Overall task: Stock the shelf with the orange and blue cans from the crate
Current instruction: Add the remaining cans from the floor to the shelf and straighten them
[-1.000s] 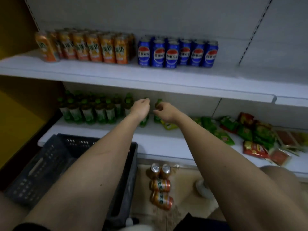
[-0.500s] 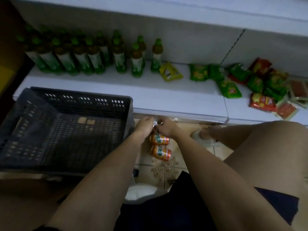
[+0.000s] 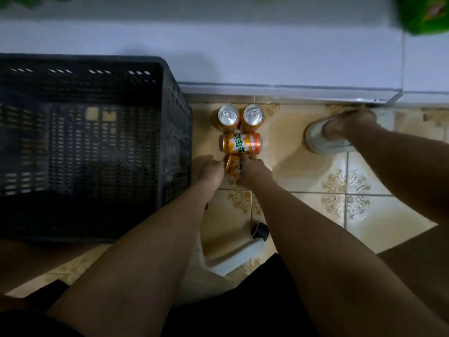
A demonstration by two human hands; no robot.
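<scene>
Several orange cans lie on the tiled floor to the right of the dark crate (image 3: 170, 132), which holds nothing. Two orange cans stand upright (image 3: 228, 115) (image 3: 253, 115) by the shelf base. A third orange can (image 3: 241, 142) lies on its side just in front of them. The nearest orange can (image 3: 232, 167) also lies on its side, and both hands are on it. My left hand (image 3: 210, 170) curls against its left end, and my right hand (image 3: 255, 171) grips it from the right, hiding most of it. No blue can is in view.
The white bottom shelf (image 3: 267, 57) runs across the top, with a green packet (image 3: 425, 13) at its right. A foot in a pale slipper (image 3: 328, 139) rests right of the cans. A white stool (image 3: 233, 259) is under me.
My view has dropped from the shelves to the floor. Both hands came down from the green bottles, reached the cans on the floor and moved back onto the nearest lying can.
</scene>
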